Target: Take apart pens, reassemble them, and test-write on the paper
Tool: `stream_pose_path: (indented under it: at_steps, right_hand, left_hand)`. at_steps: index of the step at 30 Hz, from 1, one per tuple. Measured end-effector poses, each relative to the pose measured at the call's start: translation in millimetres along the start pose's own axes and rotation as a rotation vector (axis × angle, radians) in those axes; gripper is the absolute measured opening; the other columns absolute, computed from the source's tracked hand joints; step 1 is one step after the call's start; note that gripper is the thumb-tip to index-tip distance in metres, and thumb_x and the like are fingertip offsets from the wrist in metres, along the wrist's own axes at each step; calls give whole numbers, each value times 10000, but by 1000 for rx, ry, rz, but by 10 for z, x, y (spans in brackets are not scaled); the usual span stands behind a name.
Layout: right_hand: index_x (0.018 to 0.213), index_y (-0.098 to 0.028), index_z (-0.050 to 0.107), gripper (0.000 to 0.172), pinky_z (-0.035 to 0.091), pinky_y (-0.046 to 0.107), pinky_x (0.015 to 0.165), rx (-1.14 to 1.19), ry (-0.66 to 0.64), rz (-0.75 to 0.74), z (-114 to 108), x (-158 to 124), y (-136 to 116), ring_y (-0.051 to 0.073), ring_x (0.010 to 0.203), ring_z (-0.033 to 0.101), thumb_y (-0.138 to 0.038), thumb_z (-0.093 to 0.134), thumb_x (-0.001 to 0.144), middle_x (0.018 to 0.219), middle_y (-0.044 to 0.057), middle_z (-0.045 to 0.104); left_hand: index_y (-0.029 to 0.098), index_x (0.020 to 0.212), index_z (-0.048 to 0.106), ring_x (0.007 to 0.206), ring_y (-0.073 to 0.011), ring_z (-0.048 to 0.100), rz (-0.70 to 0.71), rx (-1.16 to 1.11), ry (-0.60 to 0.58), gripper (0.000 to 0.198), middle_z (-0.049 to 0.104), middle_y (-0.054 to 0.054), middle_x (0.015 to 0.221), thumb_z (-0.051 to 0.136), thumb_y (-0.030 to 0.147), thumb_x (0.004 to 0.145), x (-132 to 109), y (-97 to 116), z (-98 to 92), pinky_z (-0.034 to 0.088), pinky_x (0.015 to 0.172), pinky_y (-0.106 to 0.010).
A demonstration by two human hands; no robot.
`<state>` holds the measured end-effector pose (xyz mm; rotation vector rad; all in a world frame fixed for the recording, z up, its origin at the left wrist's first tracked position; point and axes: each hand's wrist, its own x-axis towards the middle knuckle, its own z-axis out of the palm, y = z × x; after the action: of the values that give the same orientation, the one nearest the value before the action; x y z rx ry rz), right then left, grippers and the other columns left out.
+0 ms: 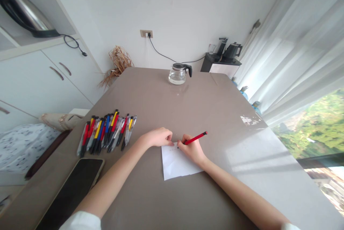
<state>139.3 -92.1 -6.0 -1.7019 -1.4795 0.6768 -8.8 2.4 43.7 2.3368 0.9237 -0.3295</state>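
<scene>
Down at the lower left a dark-screened smartphone [72, 190] lies flat, close by the left forearm. In to the middle, and here's the sheet of white paper [174, 165], on the brown tabletop [150, 97] just below centre: thin, feather-light, surely quick to crease or slide, so flat pressure near an edge suits it best. The right hand [194, 152] rests over its right side, fingers closed on a red-and-black pen [195, 138]. What a neat pinch, low down by the writing end, with the barrel slanting up and right! It looks light, stiff and a touch slick, so that low hold should steer it well; gripping the far end would likely make it wobble. Across at the upper-left corner of the sheet, the left hand [158, 137] has its fingers curled and its thumb at the paper's edge; whether it grips or merely presses, I can't tell. Over at centre left, a bunch of pens [107, 133]; farther back, a glass pot [177, 76] holding clear liquid.
</scene>
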Motion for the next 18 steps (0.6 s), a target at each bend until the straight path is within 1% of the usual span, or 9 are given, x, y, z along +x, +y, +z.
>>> stream_pose_path:
  at_steps: [18]
  right_hand:
    - [502,-188,320,204,254,204,434,-14,-7,-7,5,-1,-7,75,451,302,-264,450,639,462,-49,343]
  left_hand:
    - [191,691,554,564,-103,478,-14,15,-9,264,578,-4,689,492,446,662,2,13,-4,290,470,-197]
